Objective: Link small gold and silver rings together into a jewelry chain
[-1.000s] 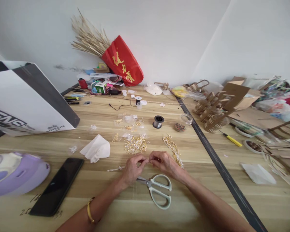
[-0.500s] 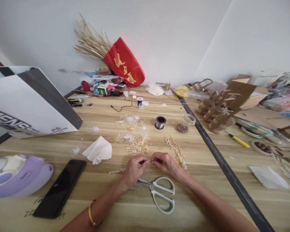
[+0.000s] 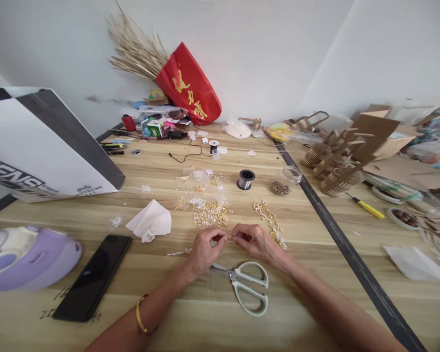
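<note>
Fingertips pinched, my left hand (image 3: 206, 248) holds a silver chain (image 3: 179, 253), whose loose tail lies on the table to its left. Close against it, my right hand (image 3: 255, 241) is also pinched, at the chain's other end; the small piece between its fingertips is too tiny to make out. Just beyond my hands lies a pile of gold and silver rings (image 3: 209, 214). Strands of gold and silver chain (image 3: 268, 220) rest beyond my right hand. White-handled scissors (image 3: 238, 278) lie below my hands, blades partly behind my left wrist.
A wire spool (image 3: 246, 179) and a dish of beads (image 3: 280, 187) stand farther back. At left are a tissue (image 3: 150, 221), a black phone (image 3: 94, 277), a purple device (image 3: 33, 258) and a white box (image 3: 47, 146). Small woven baskets (image 3: 330, 164) and a yellow-handled tool (image 3: 367, 208) are at right.
The whole view has shifted slightly, with the table things a little higher in the picture. My hands stay pinched together on the chain, with little movement of the fingers.
</note>
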`<action>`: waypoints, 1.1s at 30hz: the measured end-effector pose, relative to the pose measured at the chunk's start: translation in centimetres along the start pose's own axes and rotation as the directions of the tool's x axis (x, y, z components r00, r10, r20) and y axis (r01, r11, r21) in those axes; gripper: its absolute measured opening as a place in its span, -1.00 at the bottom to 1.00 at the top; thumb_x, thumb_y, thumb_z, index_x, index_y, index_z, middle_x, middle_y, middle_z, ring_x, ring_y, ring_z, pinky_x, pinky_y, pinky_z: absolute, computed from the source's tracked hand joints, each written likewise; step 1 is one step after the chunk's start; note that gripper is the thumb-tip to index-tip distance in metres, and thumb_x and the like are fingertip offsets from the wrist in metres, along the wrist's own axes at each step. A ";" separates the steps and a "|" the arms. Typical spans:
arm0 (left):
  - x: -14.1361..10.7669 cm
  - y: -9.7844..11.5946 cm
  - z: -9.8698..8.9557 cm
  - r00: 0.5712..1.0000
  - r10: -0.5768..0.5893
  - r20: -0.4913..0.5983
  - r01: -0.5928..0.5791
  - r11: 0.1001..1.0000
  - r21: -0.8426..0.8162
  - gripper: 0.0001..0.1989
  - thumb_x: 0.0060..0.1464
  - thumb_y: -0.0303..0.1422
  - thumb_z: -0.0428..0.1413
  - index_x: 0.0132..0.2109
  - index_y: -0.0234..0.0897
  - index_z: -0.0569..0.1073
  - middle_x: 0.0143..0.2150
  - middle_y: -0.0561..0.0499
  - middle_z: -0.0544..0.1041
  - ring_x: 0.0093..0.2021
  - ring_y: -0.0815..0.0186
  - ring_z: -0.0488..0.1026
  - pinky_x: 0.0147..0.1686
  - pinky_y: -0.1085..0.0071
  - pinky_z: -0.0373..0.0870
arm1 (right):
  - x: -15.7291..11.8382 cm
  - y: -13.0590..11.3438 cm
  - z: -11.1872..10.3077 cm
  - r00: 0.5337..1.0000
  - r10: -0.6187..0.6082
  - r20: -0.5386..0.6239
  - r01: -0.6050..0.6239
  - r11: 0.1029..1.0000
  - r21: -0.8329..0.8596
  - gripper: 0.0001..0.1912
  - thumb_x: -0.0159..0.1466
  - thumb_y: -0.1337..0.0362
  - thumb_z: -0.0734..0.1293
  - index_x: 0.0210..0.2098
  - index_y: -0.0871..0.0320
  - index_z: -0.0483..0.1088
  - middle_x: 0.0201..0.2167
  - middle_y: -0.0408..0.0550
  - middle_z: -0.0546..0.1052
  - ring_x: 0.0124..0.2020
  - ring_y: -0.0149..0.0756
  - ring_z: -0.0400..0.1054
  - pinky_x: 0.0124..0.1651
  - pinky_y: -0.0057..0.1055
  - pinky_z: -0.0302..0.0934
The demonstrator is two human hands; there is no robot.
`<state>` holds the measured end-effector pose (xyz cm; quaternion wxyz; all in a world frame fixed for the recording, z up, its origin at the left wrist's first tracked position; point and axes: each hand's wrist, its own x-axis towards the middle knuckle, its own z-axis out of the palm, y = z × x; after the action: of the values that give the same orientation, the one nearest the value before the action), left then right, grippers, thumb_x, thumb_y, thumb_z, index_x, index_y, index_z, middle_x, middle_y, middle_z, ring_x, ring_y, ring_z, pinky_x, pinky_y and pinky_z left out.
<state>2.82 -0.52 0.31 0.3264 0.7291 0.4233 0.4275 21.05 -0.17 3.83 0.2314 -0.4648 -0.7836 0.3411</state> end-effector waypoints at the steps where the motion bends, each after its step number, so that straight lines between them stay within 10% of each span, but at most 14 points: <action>1: 0.0 0.0 0.0 1.000 0.001 -0.001 -0.001 1.000 0.004 -0.87 0.05 -0.50 0.07 -0.44 -0.33 0.45 -0.47 0.01 0.48 -0.44 0.38 0.39 -0.39 0.50 0.32 | 0.0 0.0 0.0 1.000 0.002 -0.001 -0.002 1.000 0.001 -0.88 0.21 0.34 0.25 -0.37 0.21 0.42 -0.58 -0.18 0.39 -0.57 -0.48 0.18 -0.49 -0.57 0.06; 10: 0.0 0.0 0.3 0.999 0.025 0.024 -0.027 0.998 0.053 -0.87 0.04 -0.49 0.07 -0.45 -0.33 0.43 -0.50 0.02 0.46 -0.46 0.39 0.38 -0.41 0.50 0.32 | -0.4 -0.2 -0.3 0.999 -0.029 0.015 0.030 0.993 -0.116 -0.89 0.22 0.39 0.25 -0.37 0.19 0.42 -0.61 -0.20 0.39 -0.59 -0.49 0.19 -0.51 -0.58 0.01; 17: -0.2 0.1 0.6 0.998 0.017 0.053 -0.020 0.999 0.047 -0.89 0.03 -0.50 0.06 -0.41 -0.33 0.47 -0.45 -0.01 0.50 -0.42 0.36 0.43 -0.36 0.48 0.35 | -0.9 -0.5 0.0 0.994 -0.110 -0.016 0.105 0.976 -0.191 -0.79 0.18 0.37 0.34 -0.17 0.16 0.37 -0.24 -0.05 0.51 -0.56 -0.49 0.30 -0.42 -0.54 0.13; 33: 0.0 0.8 0.4 0.999 -0.008 0.031 0.007 1.000 0.023 -0.87 0.03 -0.45 0.07 -0.45 -0.34 0.44 -0.50 0.00 0.48 -0.47 0.38 0.41 -0.41 0.50 0.34 | -0.7 -1.2 -0.6 0.992 -0.122 -0.041 0.115 0.984 -0.139 -0.86 0.20 0.50 0.26 -0.36 0.19 0.43 -0.42 -0.09 0.50 -0.46 -0.42 0.35 -0.39 -0.53 0.15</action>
<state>3.41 -0.88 0.80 0.3263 0.7378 0.4256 0.4099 21.11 -0.97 5.07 0.2384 -0.4403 -0.8254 0.2609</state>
